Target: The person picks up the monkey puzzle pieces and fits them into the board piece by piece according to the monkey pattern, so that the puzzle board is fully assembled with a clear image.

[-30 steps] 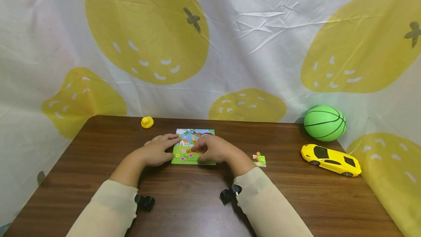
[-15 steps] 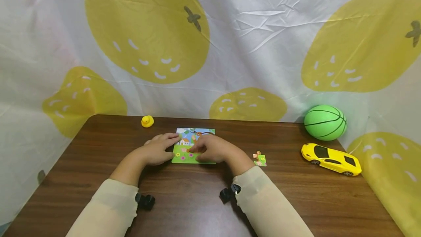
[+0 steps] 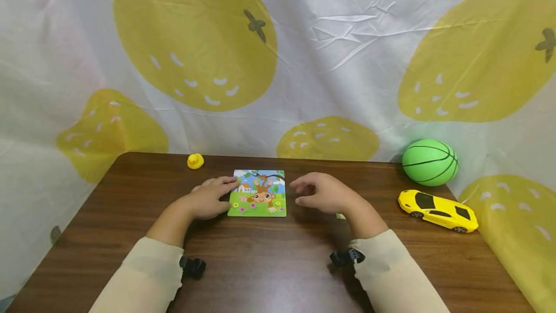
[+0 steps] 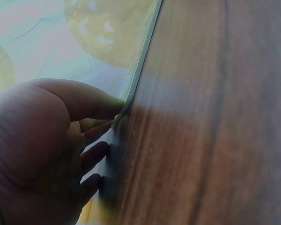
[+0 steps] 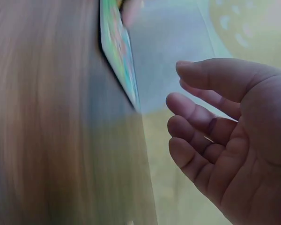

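Note:
A square jigsaw puzzle (image 3: pixel 257 202) with a picture of a hanging monkey lies flat on the brown table. My left hand (image 3: pixel 209 198) rests at its left side, with fingertips on the upper left edge and the thumb at the lower left. In the left wrist view the thumb (image 4: pixel 100 104) touches the puzzle's edge. To the right of the puzzle, my right hand (image 3: pixel 326 193) is apart from it, fingers loosely bent and holding nothing. A loose puzzle piece (image 3: pixel 340 216) shows only a corner, the rest hidden behind my right wrist.
A yellow rubber duck (image 3: pixel 195 161) sits at the back left of the table (image 3: pixel 252 264). At the right stand a green ball (image 3: pixel 430 162) and a yellow toy car (image 3: pixel 437 210). Behind the table hangs a white curtain (image 3: pixel 339 62) with yellow fruit prints.
My right hand has come off the puzzle and moved right, uncovering the monkey picture and now covering most of the loose piece. My left hand has stayed in place.

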The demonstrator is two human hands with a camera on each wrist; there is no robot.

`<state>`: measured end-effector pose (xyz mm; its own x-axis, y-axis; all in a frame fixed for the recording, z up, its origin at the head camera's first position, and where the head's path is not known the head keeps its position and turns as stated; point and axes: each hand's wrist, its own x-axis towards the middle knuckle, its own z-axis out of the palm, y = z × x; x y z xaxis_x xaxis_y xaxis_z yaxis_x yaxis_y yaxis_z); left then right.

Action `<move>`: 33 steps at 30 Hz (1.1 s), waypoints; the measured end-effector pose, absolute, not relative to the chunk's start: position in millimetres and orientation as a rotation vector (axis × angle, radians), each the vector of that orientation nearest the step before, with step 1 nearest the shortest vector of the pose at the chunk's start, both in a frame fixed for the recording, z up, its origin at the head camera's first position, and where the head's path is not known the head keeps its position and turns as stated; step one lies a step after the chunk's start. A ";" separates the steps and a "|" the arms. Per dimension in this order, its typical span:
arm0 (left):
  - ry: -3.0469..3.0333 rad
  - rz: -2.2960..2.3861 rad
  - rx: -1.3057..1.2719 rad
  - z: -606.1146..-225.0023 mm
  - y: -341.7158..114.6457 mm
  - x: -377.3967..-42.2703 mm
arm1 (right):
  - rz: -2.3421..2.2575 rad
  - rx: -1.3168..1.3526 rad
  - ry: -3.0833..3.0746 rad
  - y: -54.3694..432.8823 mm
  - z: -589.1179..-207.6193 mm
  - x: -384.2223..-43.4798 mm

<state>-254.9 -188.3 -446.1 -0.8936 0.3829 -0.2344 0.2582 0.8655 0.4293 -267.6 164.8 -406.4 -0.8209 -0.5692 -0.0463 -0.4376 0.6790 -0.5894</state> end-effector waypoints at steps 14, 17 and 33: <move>2.734 0.577 0.487 -449.0 -186.9 -254.4 | -0.884 -0.610 2.688 255.6 -412.3 -261.4; 2.733 0.574 0.482 -448.2 -186.4 -254.0 | -0.895 -0.612 2.674 268.8 -416.3 -263.5; 2.731 0.573 0.472 -444.7 -186.8 -252.7 | -0.767 -0.592 2.617 285.8 -431.0 -269.6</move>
